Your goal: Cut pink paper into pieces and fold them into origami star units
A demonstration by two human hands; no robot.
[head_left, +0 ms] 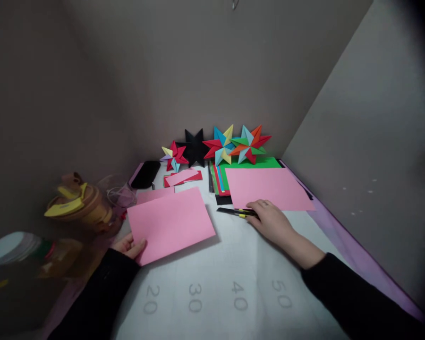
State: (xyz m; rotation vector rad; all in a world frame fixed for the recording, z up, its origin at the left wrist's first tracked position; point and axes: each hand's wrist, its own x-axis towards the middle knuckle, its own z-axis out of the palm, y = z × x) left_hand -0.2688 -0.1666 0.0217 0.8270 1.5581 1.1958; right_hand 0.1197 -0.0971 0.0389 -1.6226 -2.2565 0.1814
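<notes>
On the white, number-printed surface [230, 257], the left hand [129, 245] pinches a raised pink sheet [173, 224] by its eight o'clock corner, thumb on top, the paper reaching toward two o'clock. Another pink sheet [267, 186] lies at twelve o'clock from the right hand [271, 219], whose fingers curl at a slim black-and-yellow tool [228, 211] pointing to nine; whether they grip it, I cannot tell.

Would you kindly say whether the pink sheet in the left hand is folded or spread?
Spread: the pink sheet shows a flat face without visible creases, held by the left hand.
</notes>
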